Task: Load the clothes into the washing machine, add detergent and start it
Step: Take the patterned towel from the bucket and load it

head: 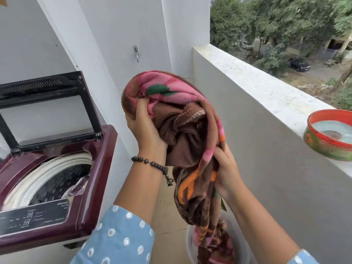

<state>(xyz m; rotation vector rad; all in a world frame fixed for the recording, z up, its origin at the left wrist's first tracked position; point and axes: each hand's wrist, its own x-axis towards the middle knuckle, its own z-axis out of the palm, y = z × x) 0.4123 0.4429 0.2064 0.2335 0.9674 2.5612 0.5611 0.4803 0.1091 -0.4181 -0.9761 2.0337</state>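
Note:
A thick brown blanket [190, 134] with pink, green and orange patterns hangs in the air at the centre. My left hand [144, 126] grips its bunched top, and my right hand [226, 172] grips a lower fold. Its tail trails down into a white tub [190, 242] on the floor. To the left stands a maroon top-loading washing machine [95, 168] with its lid [47, 111] raised and the drum [57, 181] open. The control panel [32, 218] faces me.
A white balcony parapet [257, 92] runs along the right, with a red and green round tin [331, 134] on its ledge. A metal tap [136, 53] sticks out of the wall behind. Tan floor tiles [167, 216] show between the machine and the tub.

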